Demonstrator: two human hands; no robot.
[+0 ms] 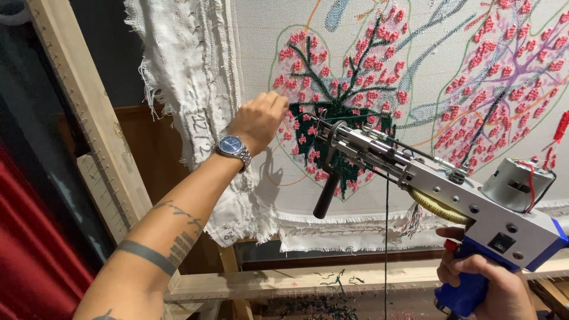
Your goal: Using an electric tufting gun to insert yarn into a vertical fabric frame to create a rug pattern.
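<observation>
Right hand (483, 284) closed round tufting gun (438, 189) grip, below stretched tufting cloth (415, 53); left hand (259, 118) fingers pinched shut against cloth, apparently on green yarn (347, 118).

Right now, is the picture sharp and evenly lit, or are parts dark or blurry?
Head view: the cloth is brightly and evenly lit; the left hand and the tufting gun in the right hand look sharp; the red curtain at the left edge sits in shadow.
</observation>
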